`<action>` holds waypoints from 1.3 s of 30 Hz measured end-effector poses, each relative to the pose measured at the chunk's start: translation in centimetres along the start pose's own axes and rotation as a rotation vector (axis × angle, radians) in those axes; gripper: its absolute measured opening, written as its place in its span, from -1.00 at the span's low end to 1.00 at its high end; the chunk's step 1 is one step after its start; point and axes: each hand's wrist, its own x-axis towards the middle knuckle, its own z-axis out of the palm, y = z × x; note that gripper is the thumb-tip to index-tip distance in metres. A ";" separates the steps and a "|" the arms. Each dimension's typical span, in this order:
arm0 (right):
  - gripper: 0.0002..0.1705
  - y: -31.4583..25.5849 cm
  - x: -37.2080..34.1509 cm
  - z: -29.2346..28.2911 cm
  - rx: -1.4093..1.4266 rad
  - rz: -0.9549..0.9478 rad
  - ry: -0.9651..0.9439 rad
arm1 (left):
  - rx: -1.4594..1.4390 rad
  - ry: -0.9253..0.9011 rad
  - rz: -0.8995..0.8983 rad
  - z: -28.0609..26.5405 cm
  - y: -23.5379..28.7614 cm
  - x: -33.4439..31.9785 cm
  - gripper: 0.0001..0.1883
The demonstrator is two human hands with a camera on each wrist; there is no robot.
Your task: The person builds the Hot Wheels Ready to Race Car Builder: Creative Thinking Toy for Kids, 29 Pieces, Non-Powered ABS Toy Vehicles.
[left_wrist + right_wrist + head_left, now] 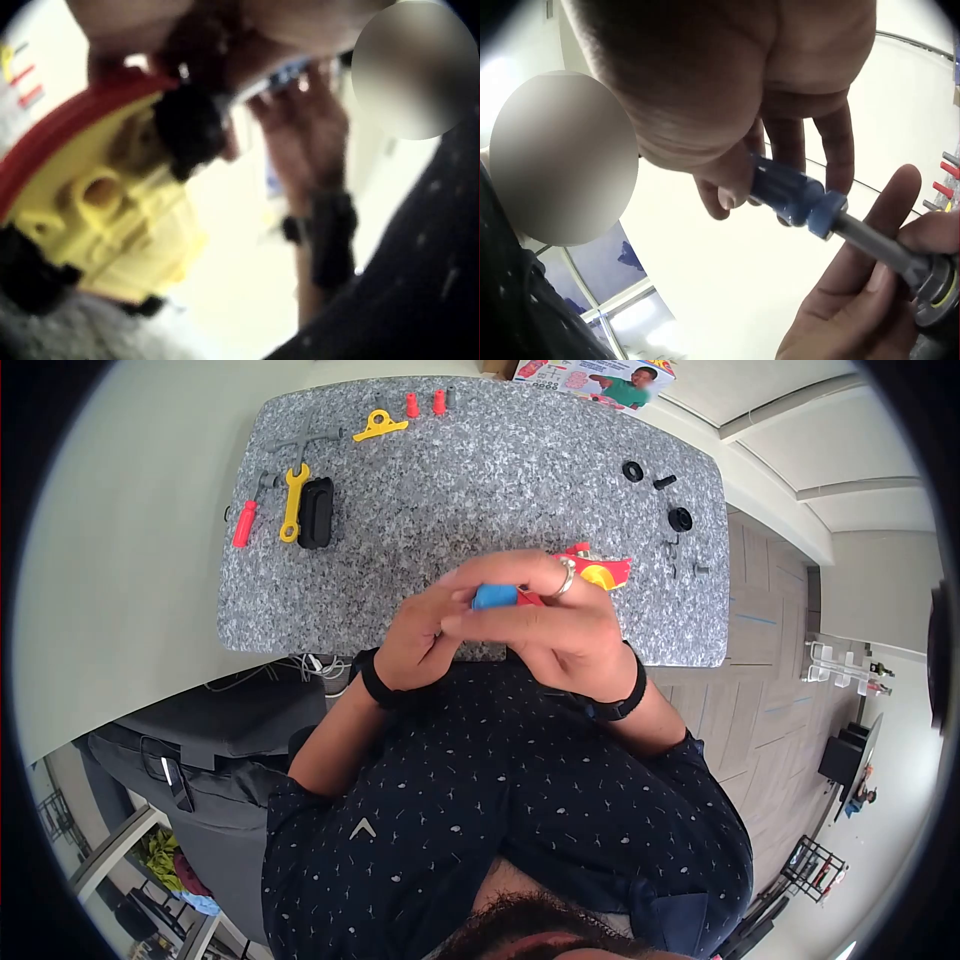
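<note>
In the head view, my left hand [415, 640] and right hand [570, 635] meet above the table's near edge. The right wrist view shows my right hand [727, 82] gripping the blue handle [787, 195] of a screwdriver, whose grey shaft [870, 240] runs to a black wheel [937, 296]. Fingers of my left hand [855, 307] lie around the shaft tip and wheel. A red and yellow toy vehicle [112, 217] with black wheels is tilted under my left hand [217, 37]; its far part [600, 572] shows beyond my right hand. The left fingertips' exact hold is partly hidden.
On the grey speckled table [480, 480] lie a yellow wrench [295, 503], a black tray [316, 513], a red-handled screwdriver [244, 524] and a yellow part [380, 426] at left. Small red pegs [439, 402] lie at the back, black wheels [680, 519] and screws at right.
</note>
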 end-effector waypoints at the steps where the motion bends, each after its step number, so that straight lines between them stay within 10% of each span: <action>1: -0.64 -0.3 -0.2 0.1 -0.013 0.056 0.025 | -0.039 0.013 -0.041 -0.1 0.7 0.1 -0.59; 39: -0.26 -0.6 -0.6 -0.1 -0.158 0.075 -0.079 | 0.179 0.021 -0.227 0.8 1.6 0.3 -0.50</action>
